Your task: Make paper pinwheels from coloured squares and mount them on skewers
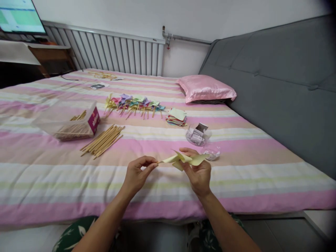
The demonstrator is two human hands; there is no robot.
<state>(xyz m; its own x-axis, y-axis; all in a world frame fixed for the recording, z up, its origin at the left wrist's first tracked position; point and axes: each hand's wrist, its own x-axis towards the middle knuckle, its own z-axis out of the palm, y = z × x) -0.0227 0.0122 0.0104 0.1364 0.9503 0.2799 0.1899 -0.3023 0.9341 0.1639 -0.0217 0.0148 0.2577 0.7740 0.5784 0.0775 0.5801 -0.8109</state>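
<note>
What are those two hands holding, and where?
A pale yellow folded paper: left hand pinches its left tip, right hand grips its middle.

The folded paper (183,160) is showing pale yellow. The bedsheet (236,140) is showing broad stripes of pink, white, peach and light green. The pillow (206,88) is gleaming satin pink. The headboard (283,77) is showing plain grey. The finished pinwheels (133,103) are showing yellow, pink, purple, green and blue. The sticks (103,140) are showing light tan wood. The box (93,120) is carrying a magenta label.
</note>
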